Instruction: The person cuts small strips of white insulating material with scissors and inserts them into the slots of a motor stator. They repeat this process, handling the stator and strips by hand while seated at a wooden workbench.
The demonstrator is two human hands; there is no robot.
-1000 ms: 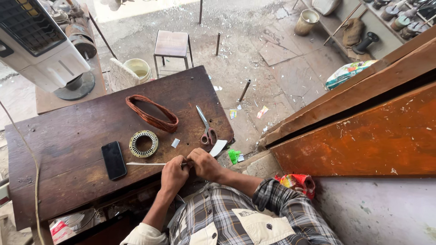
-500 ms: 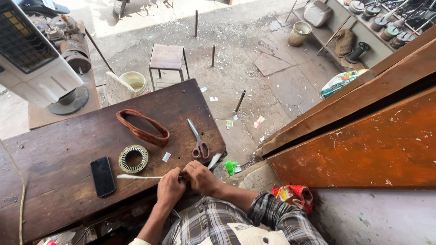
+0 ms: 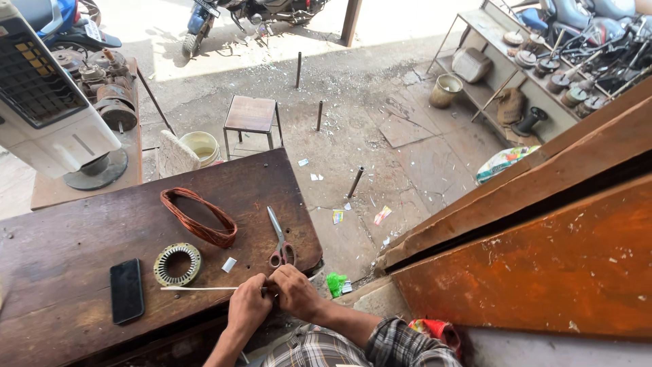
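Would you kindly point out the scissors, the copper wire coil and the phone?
scissors (image 3: 278, 239): head view, near the pivot.
copper wire coil (image 3: 219, 236): head view, its near bend.
phone (image 3: 127, 290): head view, screen middle.

We are in a repair workshop: old grey motors (image 3: 109, 88), a brown copper wire coil (image 3: 198, 217), and a dusty metal shelf of parts (image 3: 543, 75).

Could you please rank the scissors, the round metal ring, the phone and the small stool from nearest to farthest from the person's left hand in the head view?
From the left hand:
1. Scissors, just above the hands, slightly right.
2. Round metal ring, to the left on the table.
3. Phone, farther left.
4. Small stool, on the floor beyond the table.
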